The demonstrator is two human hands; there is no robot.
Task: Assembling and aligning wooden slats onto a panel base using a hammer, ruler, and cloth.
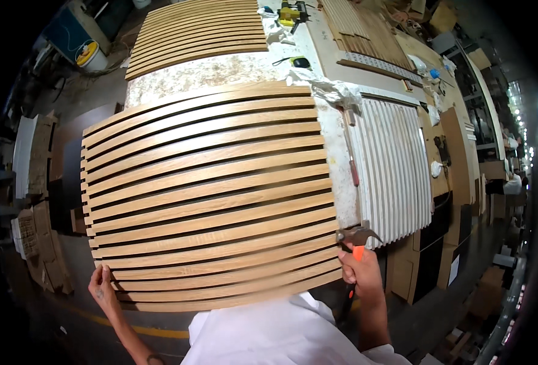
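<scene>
A large slatted wood panel [208,237] with light oak-coloured strips and dark gaps lies before me, its near edge close to my body. At its near left corner my left hand [102,291] is closed on the panel's edge, thumb and fingers pinching the end of a strip. My right hand [361,271] is wrapped round the orange and black handle of a claw hammer [359,235]. The hammer's metal head is up against the panel's right edge or just beside it; whether they touch, I cannot tell.
Beyond lies a second slatted panel [202,30]. A tape measure [300,62] and a yellow-green power tool [290,14] sit on the bench. On the right are a stack of white strips [395,170] and a red-handled tool [353,173]. A bucket [91,58] stands at far left.
</scene>
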